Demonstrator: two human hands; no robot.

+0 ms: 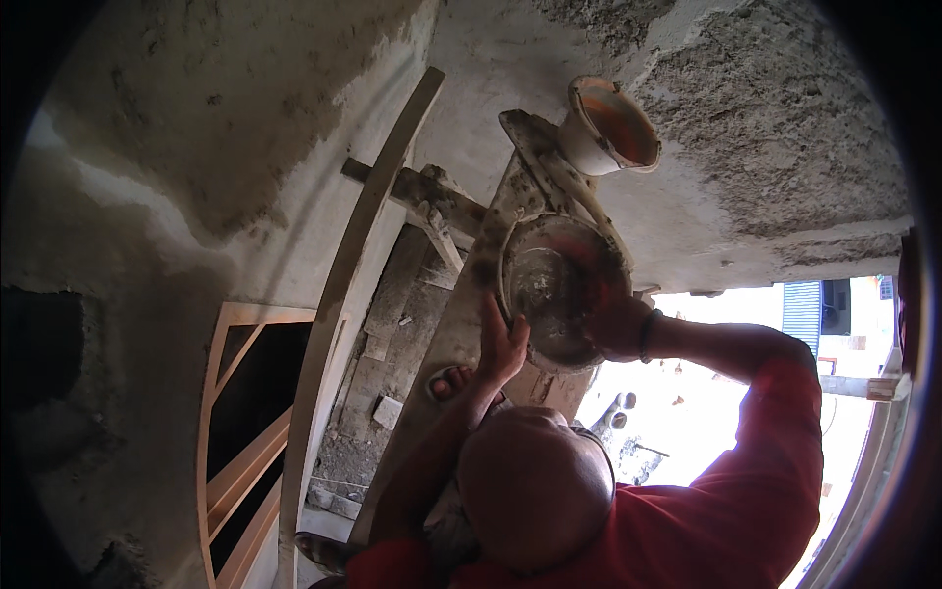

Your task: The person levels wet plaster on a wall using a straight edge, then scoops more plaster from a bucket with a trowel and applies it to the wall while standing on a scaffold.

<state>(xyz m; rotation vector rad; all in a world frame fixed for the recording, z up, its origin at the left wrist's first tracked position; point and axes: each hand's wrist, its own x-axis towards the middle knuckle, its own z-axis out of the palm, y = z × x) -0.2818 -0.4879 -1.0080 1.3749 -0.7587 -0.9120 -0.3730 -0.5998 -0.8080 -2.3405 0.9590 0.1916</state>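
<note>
A wide round bucket (543, 339) with grey, wet-looking mortar (542, 280) inside stands on a mortar-stained plank. My left hand (502, 342) is closed over its left rim, thumb to the inner side. At the lower right of the opening is my right hand (618, 332), a dark band at its wrist. Its fingers look curled, but deep shadow hides what they hold, if anything. Beyond the bucket, a smaller white bucket (589, 147) with an orange inside leans to the right.
A raised plank (417, 432) runs beneath me, with a foot (451, 381) on it. A long upright timber (353, 255) and a crossbeam (446, 201) stand to the left. Farther left is a wooden frame (211, 422). Rubble lies below. A bright opening is at right.
</note>
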